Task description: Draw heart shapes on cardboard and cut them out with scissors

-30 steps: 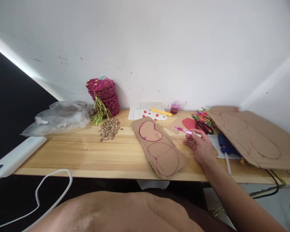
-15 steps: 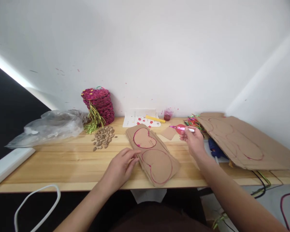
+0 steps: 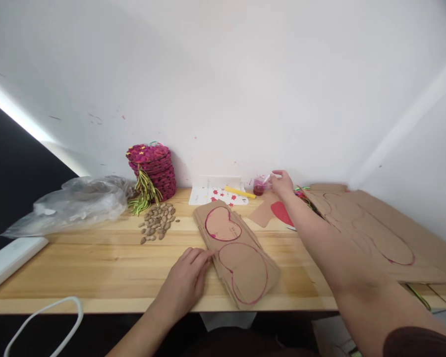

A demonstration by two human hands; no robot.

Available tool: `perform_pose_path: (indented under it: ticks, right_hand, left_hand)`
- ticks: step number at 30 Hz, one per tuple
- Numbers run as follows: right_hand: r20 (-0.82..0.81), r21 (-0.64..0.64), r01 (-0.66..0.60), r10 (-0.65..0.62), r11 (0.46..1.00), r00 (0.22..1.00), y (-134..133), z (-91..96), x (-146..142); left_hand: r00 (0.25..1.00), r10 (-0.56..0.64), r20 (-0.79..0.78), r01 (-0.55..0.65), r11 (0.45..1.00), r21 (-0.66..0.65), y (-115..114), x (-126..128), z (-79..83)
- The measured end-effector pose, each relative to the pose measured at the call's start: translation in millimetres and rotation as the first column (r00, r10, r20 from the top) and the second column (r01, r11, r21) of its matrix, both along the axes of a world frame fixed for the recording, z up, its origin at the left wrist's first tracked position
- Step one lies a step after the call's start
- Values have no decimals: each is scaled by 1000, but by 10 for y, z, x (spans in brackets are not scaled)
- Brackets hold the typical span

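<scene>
No legible text, brand or number. Cardboard piece (image 3: 245,263): small marks (image 3: 233,229) in upper half, possibly writing, too small to read. White paper (image 3: 208,198) at wall: faint traces (image 3: 196,198) near left edge, unreadable.

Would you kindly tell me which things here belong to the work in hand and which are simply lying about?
Apparently in use:
cardboard piece with purplish outlines, beside the left hand
slim white tool in the right hand
cup near that tool

Apparently lying about:
brown seed-like pieces
plastic bag
woven container
yellow stick
star-marked paper
red cut-out
</scene>
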State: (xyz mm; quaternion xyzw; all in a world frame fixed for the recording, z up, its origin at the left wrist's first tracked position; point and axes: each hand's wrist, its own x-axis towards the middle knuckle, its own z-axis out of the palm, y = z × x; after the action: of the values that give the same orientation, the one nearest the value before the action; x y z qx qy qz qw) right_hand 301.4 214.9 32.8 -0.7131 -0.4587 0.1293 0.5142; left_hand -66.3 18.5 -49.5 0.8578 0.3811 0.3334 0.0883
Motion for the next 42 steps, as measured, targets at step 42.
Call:
perform_pose_path:
  ticks: [42]
  right_hand:
    - [220, -331, -500, 580, 801, 784, -1195, -411, -1020]
  left_hand:
    - [816, 422, 396, -114, 788, -605, 785, 129, 179]
